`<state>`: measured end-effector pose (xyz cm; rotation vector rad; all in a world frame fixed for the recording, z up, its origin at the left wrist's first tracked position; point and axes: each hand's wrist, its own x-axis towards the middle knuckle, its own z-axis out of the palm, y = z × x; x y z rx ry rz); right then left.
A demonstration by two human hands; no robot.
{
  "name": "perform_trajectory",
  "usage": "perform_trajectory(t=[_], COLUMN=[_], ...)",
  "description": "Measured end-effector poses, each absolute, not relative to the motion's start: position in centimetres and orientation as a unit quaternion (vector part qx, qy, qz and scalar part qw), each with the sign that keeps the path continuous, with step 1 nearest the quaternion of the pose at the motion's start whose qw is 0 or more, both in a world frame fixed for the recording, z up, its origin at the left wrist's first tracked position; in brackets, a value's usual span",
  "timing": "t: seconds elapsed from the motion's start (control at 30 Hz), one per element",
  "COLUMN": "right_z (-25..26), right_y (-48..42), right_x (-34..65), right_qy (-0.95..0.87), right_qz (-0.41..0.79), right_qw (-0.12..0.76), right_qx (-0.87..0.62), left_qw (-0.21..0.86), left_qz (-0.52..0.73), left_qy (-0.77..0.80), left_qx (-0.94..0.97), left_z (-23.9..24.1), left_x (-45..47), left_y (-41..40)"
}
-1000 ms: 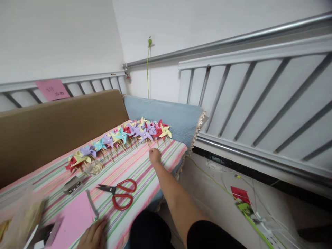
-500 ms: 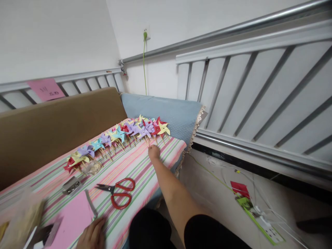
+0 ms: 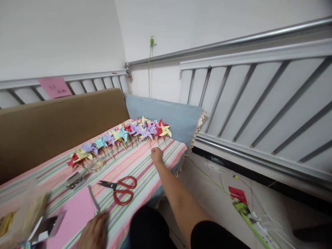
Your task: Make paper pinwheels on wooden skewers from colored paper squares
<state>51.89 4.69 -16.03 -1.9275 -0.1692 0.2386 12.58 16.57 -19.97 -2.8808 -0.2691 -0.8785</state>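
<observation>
My right hand reaches out over the striped cloth, its fingers closed around the lower end of a thin stick. That stick leads up to a lilac paper pinwheel at the front of a long row. Red, yellow, blue and other lilac pinwheels lie along the cloth beside it. My left hand lies flat by the edge of a stack of pink paper. Red-handled scissors rest between my hands, blades pointing left. A small box of metal bits sits beyond the paper.
At lower left are a clear plastic bag of sticks and a dark open box. A coil of string lies near the pinwheels. Behind are a brown backrest and blue armrest. A power strip lies on the floor.
The view has shifted slightly, so everything sits a little farther right. My right hand stays at the pinwheel's stick, and my left hand still rests by the pink paper.
</observation>
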Motion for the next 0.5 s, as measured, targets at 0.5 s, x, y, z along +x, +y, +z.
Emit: perform_trajectory(t=[0.5], right_z=[-7.2], right_y=[2.0], right_x=[37.7], right_qy=[-0.242], right_qz=[0.12], right_qw=[0.681], right_qx=[-0.68], left_qw=[-0.012], left_qz=[-0.285], left_qy=[-0.183], left_qx=[-0.941], left_z=[-20.0], left_x=[12.0], left_y=[13.6])
